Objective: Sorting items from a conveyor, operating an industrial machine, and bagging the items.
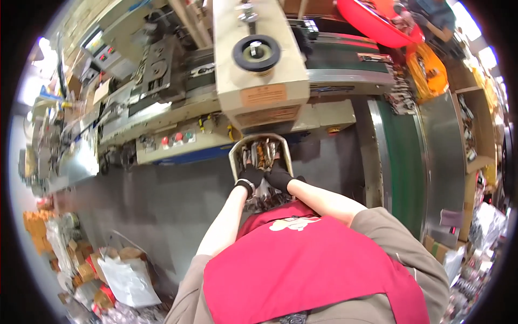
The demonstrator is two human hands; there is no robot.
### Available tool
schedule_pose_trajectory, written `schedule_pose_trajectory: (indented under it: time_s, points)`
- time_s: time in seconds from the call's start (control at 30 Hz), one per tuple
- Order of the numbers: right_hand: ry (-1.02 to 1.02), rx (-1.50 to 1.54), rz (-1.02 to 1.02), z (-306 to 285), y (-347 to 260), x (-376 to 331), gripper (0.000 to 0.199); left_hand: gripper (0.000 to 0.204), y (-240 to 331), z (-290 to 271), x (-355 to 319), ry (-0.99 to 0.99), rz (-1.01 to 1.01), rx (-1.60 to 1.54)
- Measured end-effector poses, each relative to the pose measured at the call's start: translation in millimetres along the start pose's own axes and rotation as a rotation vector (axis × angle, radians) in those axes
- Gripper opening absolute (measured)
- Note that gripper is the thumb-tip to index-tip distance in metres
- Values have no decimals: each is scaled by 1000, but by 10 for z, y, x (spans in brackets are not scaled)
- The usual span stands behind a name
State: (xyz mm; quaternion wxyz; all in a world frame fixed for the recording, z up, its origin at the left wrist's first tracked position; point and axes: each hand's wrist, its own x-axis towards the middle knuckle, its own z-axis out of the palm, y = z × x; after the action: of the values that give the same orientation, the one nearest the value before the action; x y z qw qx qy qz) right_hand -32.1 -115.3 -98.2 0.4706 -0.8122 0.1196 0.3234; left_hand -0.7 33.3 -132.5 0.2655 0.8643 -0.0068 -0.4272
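Note:
Both of my hands are inside a light-rimmed, rounded tub [233, 156] in front of the beige machine housing. Small wrapped items [261, 153], brown, dark and silvery, fill the tub; their kind is too small to make out. My left hand [251, 174], in a black glove with bare fingertips and a band at the wrist, touches the items on the left. Close beside it, my right hand [278, 175], gloved in black too, points down among them on the right. Items and gloves hide most of the fingers, so their grip does not show.
A beige machine housing [259, 100] with a black handwheel [257, 53] stands ahead. A control panel with buttons [178, 139] sits left. Right are a green conveyor [404, 162], an orange bag [427, 70] and a red basin [372, 24], with a person behind.

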Motion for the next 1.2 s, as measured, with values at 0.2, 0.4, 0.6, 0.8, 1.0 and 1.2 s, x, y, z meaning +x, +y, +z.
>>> schedule_pose_trajectory:
  time_s: [0.2,0.4,0.6,0.8,1.0,1.2]
  points:
    - [482,-90,-551,-868,-41,-519,70,63,291,-502,-443,535,444,-641]
    - [-6,599,236,-1019,230,38,96,56,-741,-540,184,-339,-287,-1367]
    - [-156,307,79,-1088,243,228,72,42,-446,-642,71,67,-213,-1217]
    - [498,136,-269,-943,207,-210,30,12,348,-799,-801,1020,325,-569]
    - [798,116,-488,-951,627,-806,32,17,182,-461,-1352,1007,357,-428]
    - [35,118,-174,-427,1009,-1007,40,17,-900,589,-1150,509,-167,-860]
